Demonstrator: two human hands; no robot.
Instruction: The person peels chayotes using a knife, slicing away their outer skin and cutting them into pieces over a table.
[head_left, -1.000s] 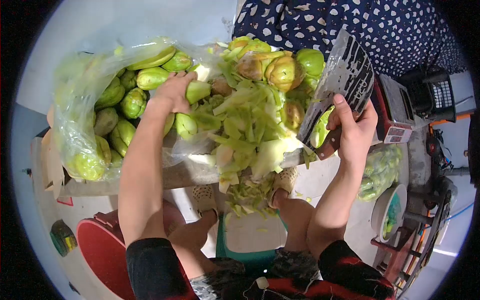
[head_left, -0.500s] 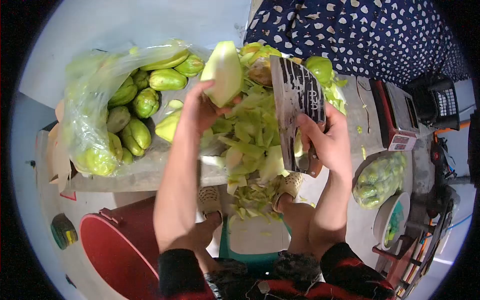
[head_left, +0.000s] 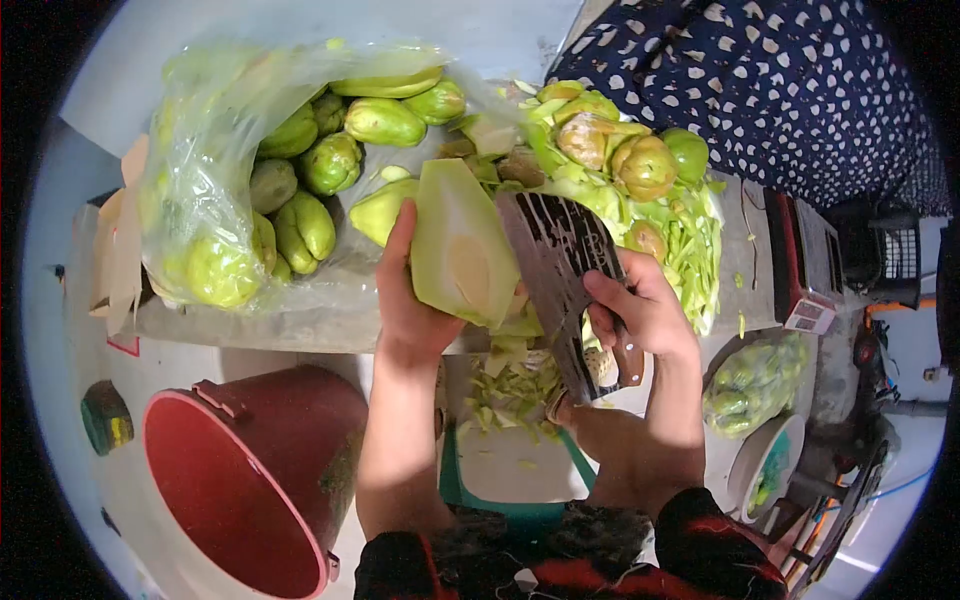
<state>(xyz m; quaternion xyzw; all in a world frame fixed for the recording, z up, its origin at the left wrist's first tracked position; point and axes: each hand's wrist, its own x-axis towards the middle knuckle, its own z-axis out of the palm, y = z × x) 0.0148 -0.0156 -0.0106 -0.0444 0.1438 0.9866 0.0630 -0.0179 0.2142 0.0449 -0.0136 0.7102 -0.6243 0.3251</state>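
My left hand (head_left: 415, 310) is closed round the lower left side of a pale green chayote (head_left: 462, 240). Its flat cut face is turned up and a seed shows in the middle. In my right hand (head_left: 645, 310) is a cleaver (head_left: 560, 250) with a broad, dark, streaked blade, gripped near its wooden handle (head_left: 628, 358). The blade stands tilted just right of the chayote, its edge close to the chayote's side; whether they touch I cannot tell. Pale green peelings (head_left: 515, 388) lie on the floor below my hands.
Whole chayotes (head_left: 385, 122) lie in and beside a clear plastic bag (head_left: 195, 200) on the left. More chayotes (head_left: 643, 167) rest on shavings (head_left: 690, 270) to the right. A red bin (head_left: 300, 430) stands lower left, a scale (head_left: 805, 260) right, and a filled bag (head_left: 757, 385) on the floor.
Both hands have come lower and nearer to me. The chayote has turned so its cut face with the seed shows, and the cleaver now tilts beside it. The whole view has shifted.
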